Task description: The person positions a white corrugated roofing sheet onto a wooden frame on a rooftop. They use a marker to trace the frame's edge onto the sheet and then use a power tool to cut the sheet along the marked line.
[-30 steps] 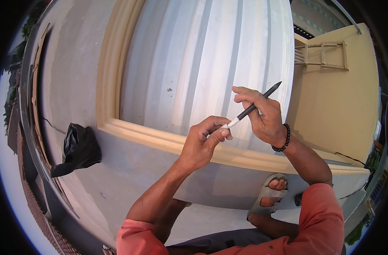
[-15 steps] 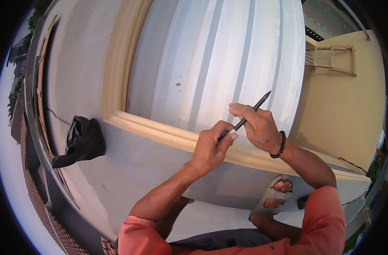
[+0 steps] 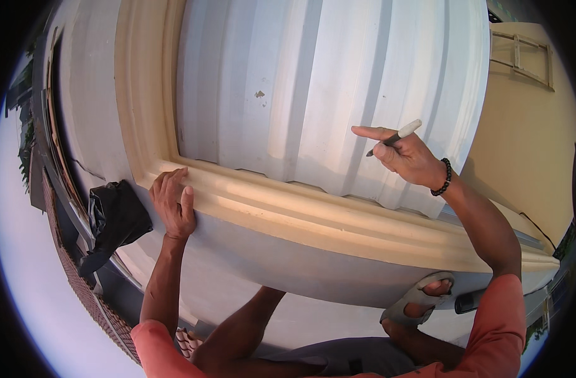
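Note:
My right hand (image 3: 419,162) holds a marker pen (image 3: 409,128) over the corrugated metal roofing (image 3: 329,101). The pen's dark tip points down and to the left, and its white end sticks up above the hand. The index finger stretches out to the left. My left hand (image 3: 174,208) lies on the cream moulded ledge (image 3: 256,195) near its left corner, its fingers spread and nothing in them. Below the ledge's inner edge, the wavy end of the roofing sheet shows.
A black plastic bag (image 3: 121,213) sits on the grey concrete at the left. My sandalled foot (image 3: 420,299) is below the ledge, with a dark cylindrical object (image 3: 467,302) beside it. A wooden frame (image 3: 521,57) is by the cream wall (image 3: 521,126) at the right.
My hands have come apart. The left let go of the pen and moved left onto the ledge; the right now holds the pen, turned with its tip downward and white end up.

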Available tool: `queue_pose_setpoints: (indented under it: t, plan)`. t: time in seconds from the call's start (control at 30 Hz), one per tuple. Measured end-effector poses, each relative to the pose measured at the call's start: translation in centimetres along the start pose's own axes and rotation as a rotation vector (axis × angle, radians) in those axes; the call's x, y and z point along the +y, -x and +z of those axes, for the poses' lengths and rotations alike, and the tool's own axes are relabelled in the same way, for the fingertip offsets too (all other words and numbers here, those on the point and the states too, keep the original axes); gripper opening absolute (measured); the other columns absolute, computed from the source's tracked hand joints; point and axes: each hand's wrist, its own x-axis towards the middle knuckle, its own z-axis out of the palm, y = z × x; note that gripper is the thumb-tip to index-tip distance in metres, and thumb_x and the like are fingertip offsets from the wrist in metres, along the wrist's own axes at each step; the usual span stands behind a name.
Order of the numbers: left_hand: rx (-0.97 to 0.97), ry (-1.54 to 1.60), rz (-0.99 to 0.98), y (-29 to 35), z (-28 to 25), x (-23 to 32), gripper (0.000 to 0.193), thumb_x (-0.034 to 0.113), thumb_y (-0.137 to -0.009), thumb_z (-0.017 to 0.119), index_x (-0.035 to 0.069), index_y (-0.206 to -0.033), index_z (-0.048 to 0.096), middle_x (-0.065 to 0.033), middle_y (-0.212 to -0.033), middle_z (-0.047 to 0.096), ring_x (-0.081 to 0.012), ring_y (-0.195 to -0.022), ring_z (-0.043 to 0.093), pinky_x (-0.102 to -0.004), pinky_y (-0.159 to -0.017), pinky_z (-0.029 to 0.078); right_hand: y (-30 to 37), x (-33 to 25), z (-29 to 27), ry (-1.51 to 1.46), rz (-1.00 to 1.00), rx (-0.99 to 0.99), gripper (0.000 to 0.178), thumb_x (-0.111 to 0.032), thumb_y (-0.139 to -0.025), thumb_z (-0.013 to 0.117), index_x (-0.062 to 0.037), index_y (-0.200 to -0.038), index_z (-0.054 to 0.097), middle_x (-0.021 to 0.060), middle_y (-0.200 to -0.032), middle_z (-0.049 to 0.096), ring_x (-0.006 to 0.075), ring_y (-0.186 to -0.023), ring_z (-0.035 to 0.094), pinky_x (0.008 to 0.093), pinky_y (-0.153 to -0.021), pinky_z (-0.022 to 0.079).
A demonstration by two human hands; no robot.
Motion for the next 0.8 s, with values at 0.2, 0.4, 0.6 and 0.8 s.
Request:
queue_pose_setpoints:
  t: [0.2,0.4,0.6,0.8]
  plan:
    - [-0.013,0.059,0.008,-0.9,1.0,0.5,0.042,0.034,-0.093,0.042,0.0,-0.105,0.064,-0.0163,-0.103,0.064,-0.0349,-0.105,0.054,-0.0434,-0.096,0.035,-3.4,6.2,1.9,-0.163,0.056,-0.08,0.029,-0.026,-0.098,0.053,-0.0015,-0.11,0.065,0.0009,-0.06,0.054,0.0076,-0.054,0.05,0.024,-0.051,0.041]
    - [-0.042,0.081,0.021,-1.1,0.8,0.3,0.041,0.033,-0.094,0.042,-0.001,-0.104,0.064,-0.0158,-0.105,0.065,-0.0363,-0.105,0.056,-0.045,-0.097,0.037,-6.0,10.0,6.4,-0.287,0.06,-0.005,0.01,-0.01,-0.089,0.059,-0.0022,-0.093,0.064,0.0041,-0.075,0.065,0.0108,-0.068,0.058,0.0275,-0.061,0.046]
    - [-0.067,0.088,0.041,-1.2,1.0,0.2,0.042,0.033,-0.095,0.04,-0.001,-0.106,0.063,-0.0159,-0.106,0.065,-0.0369,-0.107,0.055,-0.0459,-0.098,0.037,-8.2,11.8,8.6,-0.227,-0.048,-0.001,0.007,-0.004,-0.084,0.063,-0.0005,-0.085,0.057,0.0071,-0.078,0.066,0.0144,-0.073,0.064,0.0281,-0.062,0.048]
    - [-0.08,0.082,0.035,-1.0,0.8,0.0,0.041,0.032,-0.095,0.04,0.0,-0.106,0.063,-0.0155,-0.106,0.065,-0.0368,-0.108,0.055,-0.0469,-0.097,0.037,-8.7,10.7,8.5,-0.165,0.055,-0.096,0.007,-0.008,-0.081,0.064,-0.0032,-0.084,0.059,0.0076,-0.08,0.068,0.0212,-0.073,0.065,0.0326,-0.065,0.05]
